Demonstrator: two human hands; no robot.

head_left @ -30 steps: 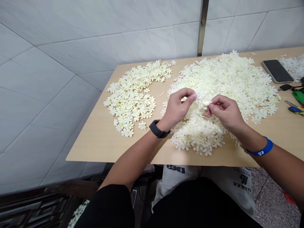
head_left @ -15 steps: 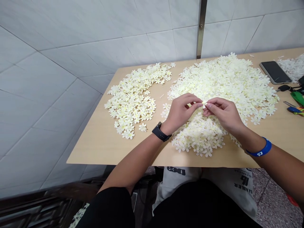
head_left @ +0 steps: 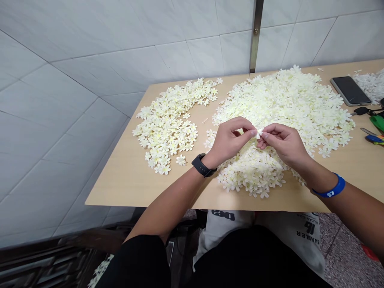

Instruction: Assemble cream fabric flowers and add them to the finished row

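Note:
My left hand [head_left: 229,140] and my right hand [head_left: 283,143] meet fingertip to fingertip above a large heap of white-and-cream fabric flowers [head_left: 300,104] on a light wooden table [head_left: 126,180]. Both hands pinch one small white fabric flower [head_left: 259,132] between thumb and fingers. A black watch sits on my left wrist and a blue band on my right wrist. A thinner, flatter spread of the same flowers [head_left: 171,124] lies to the left of my left hand.
A dark phone [head_left: 350,90] lies at the table's far right, beside a black key fob, green and blue-handled tools [head_left: 376,128] and another pale flower pile [head_left: 372,82]. A tiled wall borders the table at the back and left. My lap is below the near edge.
The hands came closer together and lowered slightly; the flower that showed between them a second ago is now squeezed small between the fingertips.

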